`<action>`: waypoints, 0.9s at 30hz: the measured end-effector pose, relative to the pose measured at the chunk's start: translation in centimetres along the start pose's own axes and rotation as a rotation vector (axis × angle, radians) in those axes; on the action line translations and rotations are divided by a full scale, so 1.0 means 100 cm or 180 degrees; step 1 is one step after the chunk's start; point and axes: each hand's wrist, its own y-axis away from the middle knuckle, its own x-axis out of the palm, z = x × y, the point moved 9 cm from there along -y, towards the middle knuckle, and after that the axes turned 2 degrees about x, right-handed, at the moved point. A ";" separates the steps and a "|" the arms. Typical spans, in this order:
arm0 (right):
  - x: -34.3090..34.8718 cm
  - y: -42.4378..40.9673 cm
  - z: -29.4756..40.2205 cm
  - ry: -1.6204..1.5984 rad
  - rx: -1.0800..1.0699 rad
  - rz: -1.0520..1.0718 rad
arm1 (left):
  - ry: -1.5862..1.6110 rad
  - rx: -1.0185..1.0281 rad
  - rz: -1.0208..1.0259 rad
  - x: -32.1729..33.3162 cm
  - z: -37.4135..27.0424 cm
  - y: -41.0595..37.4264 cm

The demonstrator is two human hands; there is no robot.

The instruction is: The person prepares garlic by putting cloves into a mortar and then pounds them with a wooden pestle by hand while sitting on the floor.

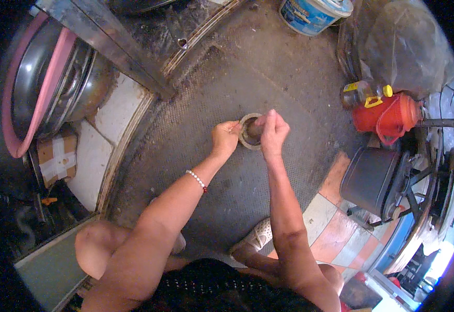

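A beige ring that looks like a roll of tape (250,146) is held in the air over the dark floor mat, with its open core facing up at me. My left hand (226,137) pinches its left rim between thumb and fingers. On the other side, my right hand (275,135) is curled closed over the right rim, with fingertips reaching into the core. That hand hides the roll's right edge, and I cannot tell whether a loose tape end is between its fingers. A beaded bracelet (197,178) circles my left wrist.
The dark textured mat (211,163) covers the floor. To the left are a metal post (133,58), a pink-rimmed shiny basin (55,78) and a taped cardboard box (58,158). A blue-white bucket (309,17), red jug (383,115), oil bottle (357,93) and dark bin (371,177) stand right.
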 end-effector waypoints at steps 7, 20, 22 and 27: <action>0.006 0.002 -0.008 0.0245 -0.0051 0.0105 | 0.0315 -0.0070 0.0068 0.002 0.009 -0.001; 0.000 0.007 -0.009 0.0628 -0.0158 0.0071 | 0.0194 -0.0104 0.0073 0.002 -0.002 0.002; 0.008 0.000 -0.008 0.0880 0.0114 0.0166 | 0.0132 -0.0147 0.0054 -0.002 -0.008 0.003; 0.008 0.011 0.012 0.0335 -0.0123 -0.0090 | 0.0233 -0.0074 0.0065 -0.009 -0.007 0.001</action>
